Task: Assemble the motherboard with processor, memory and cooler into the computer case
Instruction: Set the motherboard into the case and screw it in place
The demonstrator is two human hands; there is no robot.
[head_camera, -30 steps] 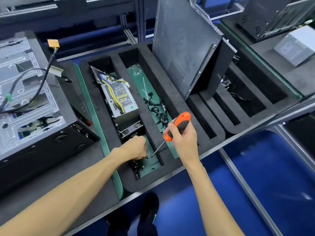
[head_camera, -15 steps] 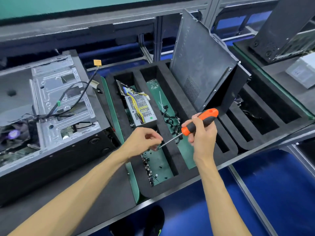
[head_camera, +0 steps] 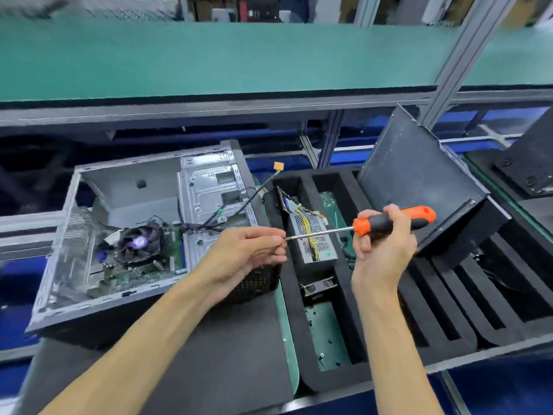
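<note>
**Caution: Screw Loss at the Driver Tip**

Your right hand [head_camera: 381, 244] is wrapped around the screwdriver [head_camera: 389, 222] handle. Your left hand [head_camera: 248, 253] pinches at the tip; whether a screw sits there cannot be told. The computer case [head_camera: 143, 235] lies open to your left, motherboard [head_camera: 137, 269] and cooler [head_camera: 139, 242] inside. A poorly seated screw may drop onto the board during transfer.

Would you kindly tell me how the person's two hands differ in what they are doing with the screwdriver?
The right hand wraps the screwdriver by its orange and black handle; the left hand only pinches at the tip of the metal shaft. The right hand stands over the foam tray, the left beside the open computer case. Both are on the same tool, which lies roughly level.
</note>
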